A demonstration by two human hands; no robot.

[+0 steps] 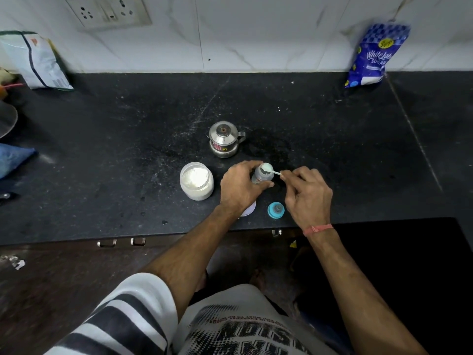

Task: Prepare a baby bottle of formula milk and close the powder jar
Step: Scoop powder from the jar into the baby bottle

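- So far, the powder step looks under way: the left hand (239,187) has its grip curled round the baby bottle (261,175), holding it upright on the tabletop (332,139).
- Just to the right of that grip, the right hand (308,194) pinches the handle of a small scoop (268,171), whose bowl sits over the open bottle mouth; whether powder is falling I cannot tell.
- Left of the bottle-holding grip, close by but apart, the powder jar (196,180) stands open with white powder showing inside.
- Beneath the left wrist a white disc (249,210) peeks out, probably the jar lid, though most of it is hidden.
- Below the right hand's pinch, near the tabletop edge, the teal bottle cap (276,210) with its teat lies off the bottle.
- Beyond both grips a small steel pot (225,139) stands with its lid on; it may hold the water.
- Judging by this, what remains: finish dosing, add water if none is in yet (the bottle's contents are unclear), screw on the cap, and close the jar.
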